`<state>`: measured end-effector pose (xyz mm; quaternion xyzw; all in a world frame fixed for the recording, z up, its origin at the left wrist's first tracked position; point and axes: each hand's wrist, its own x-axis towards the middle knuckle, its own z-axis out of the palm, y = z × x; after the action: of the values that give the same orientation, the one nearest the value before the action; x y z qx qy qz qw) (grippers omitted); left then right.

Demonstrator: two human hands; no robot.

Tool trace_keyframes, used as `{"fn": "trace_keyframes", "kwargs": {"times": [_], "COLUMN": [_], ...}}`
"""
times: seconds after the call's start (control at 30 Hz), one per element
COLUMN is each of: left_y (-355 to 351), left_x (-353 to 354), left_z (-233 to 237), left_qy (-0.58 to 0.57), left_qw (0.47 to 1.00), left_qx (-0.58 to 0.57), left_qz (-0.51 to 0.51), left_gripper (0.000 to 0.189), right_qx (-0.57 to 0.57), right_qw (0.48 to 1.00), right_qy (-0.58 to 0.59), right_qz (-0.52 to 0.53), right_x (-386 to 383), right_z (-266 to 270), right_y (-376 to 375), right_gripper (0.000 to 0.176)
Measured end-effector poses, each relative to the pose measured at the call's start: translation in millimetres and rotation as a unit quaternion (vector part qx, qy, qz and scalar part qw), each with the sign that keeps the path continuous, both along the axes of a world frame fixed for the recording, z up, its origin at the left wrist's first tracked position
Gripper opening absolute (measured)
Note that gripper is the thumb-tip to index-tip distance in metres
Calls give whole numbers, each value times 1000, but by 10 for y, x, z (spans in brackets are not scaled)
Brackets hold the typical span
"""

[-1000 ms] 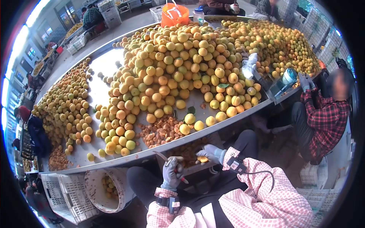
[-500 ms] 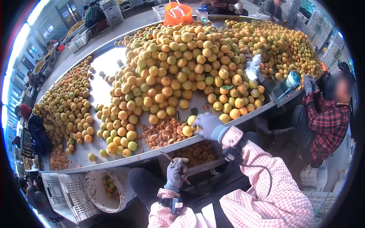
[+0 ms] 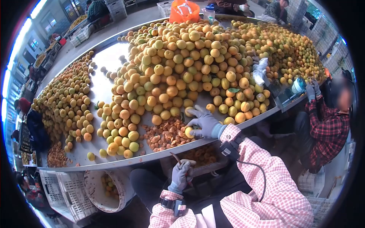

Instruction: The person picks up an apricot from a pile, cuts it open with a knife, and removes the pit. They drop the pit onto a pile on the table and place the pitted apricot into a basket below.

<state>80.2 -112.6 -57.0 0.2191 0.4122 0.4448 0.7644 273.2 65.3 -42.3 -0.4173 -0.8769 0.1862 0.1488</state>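
Note:
My right hand, in a grey glove, reaches over the near edge of the metal table with its fingers spread. Its fingertips are by an apricot at the foot of the heap, and its thumb side is against another apricot. Brown apricot pits lie in a pile just left of it. Below the table edge, my gloved left hand is closed around a thin, curved tool, whose tip points up and left. Under the rim, a crate holds opened apricots, partly hidden.
A large apricot heap covers the table. A white bucket and plastic crates stand lower left. An orange bag and a bottle are at the back. A co-worker in a plaid shirt sits at right.
My right hand has shifted slightly left and spread its fingers over the apricots. My left hand still grips the curved tool. The view has turned a little.

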Motion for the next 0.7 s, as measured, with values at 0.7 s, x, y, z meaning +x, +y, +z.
{"fn": "trace_keyframes", "kwargs": {"times": [0.7], "left_y": [-9], "left_x": [21], "left_z": [-48], "left_qy": [3], "left_qw": [999], "left_qx": [-14], "left_qz": [-33], "left_gripper": [25], "right_qx": [137], "right_qw": [981], "right_qy": [-32], "right_qz": [-135], "right_x": [24], "right_z": [167], "right_y": [481], "right_gripper": [29]}}
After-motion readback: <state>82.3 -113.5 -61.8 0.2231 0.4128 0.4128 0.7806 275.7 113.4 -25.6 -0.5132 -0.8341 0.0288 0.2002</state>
